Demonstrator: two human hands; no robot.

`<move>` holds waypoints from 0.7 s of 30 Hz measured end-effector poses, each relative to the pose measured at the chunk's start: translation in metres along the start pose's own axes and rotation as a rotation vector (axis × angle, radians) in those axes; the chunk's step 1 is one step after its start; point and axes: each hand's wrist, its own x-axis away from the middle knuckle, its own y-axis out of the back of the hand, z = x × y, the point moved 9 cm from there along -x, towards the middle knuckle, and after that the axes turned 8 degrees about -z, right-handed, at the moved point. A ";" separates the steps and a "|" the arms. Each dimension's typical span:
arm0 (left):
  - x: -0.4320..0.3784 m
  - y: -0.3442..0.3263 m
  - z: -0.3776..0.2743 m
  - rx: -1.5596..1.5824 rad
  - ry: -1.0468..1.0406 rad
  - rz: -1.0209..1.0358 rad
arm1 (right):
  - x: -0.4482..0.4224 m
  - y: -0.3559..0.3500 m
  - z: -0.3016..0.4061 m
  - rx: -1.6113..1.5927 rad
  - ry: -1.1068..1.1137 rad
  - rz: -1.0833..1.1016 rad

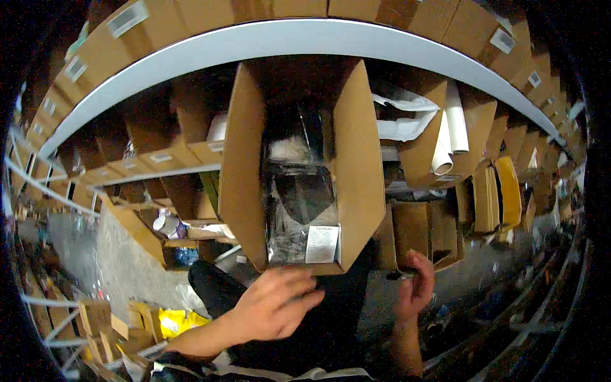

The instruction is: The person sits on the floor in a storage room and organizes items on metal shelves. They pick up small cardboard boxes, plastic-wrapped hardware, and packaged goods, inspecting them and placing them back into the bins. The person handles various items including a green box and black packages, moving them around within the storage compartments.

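Note:
Directly before me a long cardboard bin [241,167] juts from the shelf, its open top facing up. Inside lie clear plastic-wrapped packages [291,234], with dark contents partly showing. A white printed slip [322,244] rests at the front end of the bin. My left hand [281,301] is just at the bin's front lip, blurred, with fingers bent and nothing visible in them; whether it touches the cardboard I cannot tell. My right hand [417,284] is raised off to the right, thumb and fingers apart, holding nothing, near an open cardboard box [413,229].
A grey shelf beam [305,38] arches above the bin, with labelled cartons [210,12] over it. White paper rolls [456,119] and a white plastic bag [405,124] protrude at right. Left are a low carton [133,229] and a yellow bag [181,322] near the concrete floor [129,267].

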 end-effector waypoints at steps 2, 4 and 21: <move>-0.021 -0.013 0.021 -0.097 0.214 -0.060 | -0.022 -0.031 0.059 -0.012 0.325 0.083; -0.031 -0.024 0.042 -0.213 0.346 -0.044 | -0.027 -0.060 0.081 -0.002 0.457 0.122; -0.036 -0.013 0.046 -0.480 0.517 -0.158 | -0.016 -0.105 0.070 0.081 0.565 0.251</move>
